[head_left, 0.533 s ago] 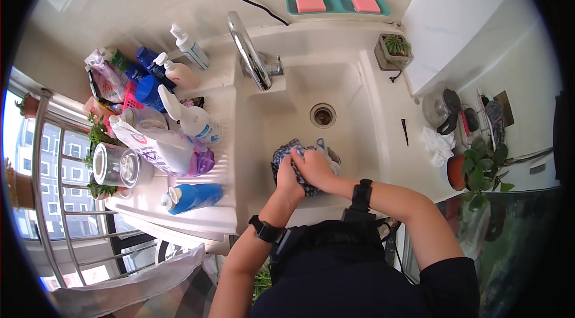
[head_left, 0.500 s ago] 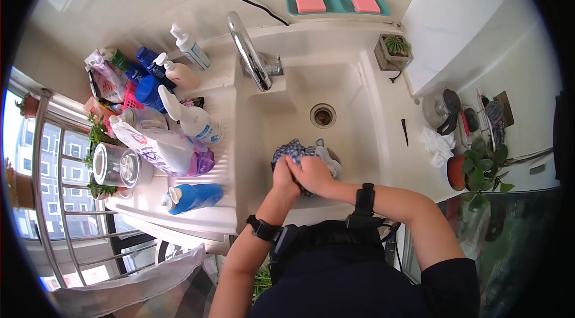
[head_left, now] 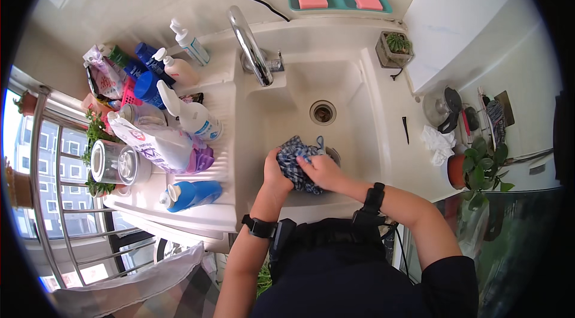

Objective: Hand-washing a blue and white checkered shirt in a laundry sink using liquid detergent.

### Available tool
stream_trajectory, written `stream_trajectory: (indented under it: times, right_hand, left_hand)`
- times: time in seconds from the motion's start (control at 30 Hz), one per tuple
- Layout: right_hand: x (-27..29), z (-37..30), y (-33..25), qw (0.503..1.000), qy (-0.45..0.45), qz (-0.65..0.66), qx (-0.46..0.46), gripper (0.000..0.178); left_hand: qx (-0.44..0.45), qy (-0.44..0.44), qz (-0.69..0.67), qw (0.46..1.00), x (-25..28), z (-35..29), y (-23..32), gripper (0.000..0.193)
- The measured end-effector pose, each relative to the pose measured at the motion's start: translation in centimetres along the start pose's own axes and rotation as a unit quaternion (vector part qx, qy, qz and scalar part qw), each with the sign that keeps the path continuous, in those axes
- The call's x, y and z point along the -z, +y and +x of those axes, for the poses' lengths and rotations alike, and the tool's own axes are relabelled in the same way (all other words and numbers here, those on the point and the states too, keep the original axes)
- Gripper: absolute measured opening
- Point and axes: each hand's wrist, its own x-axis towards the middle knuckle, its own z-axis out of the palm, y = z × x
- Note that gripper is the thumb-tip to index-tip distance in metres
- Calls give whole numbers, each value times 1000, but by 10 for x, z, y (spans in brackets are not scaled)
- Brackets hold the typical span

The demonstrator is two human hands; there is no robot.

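Note:
A bunched blue, white and dark checked cloth (head_left: 296,151) is held between my two hands over the front part of the white sink basin (head_left: 359,138). My left hand (head_left: 277,174) cups its left side, the fingers mostly hidden under the fabric. On the right side, my right hand (head_left: 325,173) grips the cloth with the thumb lying across it. A small loop of fabric sticks up at the cloth's far right edge. Partly hidden behind the cloth and my right hand is a round grey thing (head_left: 333,155) that I cannot make out.
A chrome faucet (head_left: 250,48) arches over the basin's far left, near the drain (head_left: 323,113). Spray bottle (head_left: 194,115), blue bottle (head_left: 190,196) and several other containers crowd the left ledge. At right stand a potted cactus (head_left: 396,45), crumpled white tissue (head_left: 439,144) and a leafy plant (head_left: 484,165).
My hands have moved apart from being clasped together, and more of the checked cloth shows between them. The pale fabric that showed beside it is out of sight.

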Motion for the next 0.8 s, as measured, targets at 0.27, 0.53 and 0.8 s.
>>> stream_trajectory:
  times: [0.27, 0.53, 0.8]
  right_hand:
    - [79, -4, 45, 928, 16, 334, -163, 36]
    - [118, -8, 56, 923, 2, 336, -191, 31]
    - [121, -12, 75, 907, 15, 379, -180, 31]
  left_hand:
    - [-15, -8, -55, 998, 59, 5, 38, 23]
    - [-75, 3, -53, 996, 67, 3, 43, 12]
    - [-88, 6, -58, 994, 77, 6, 44, 14]
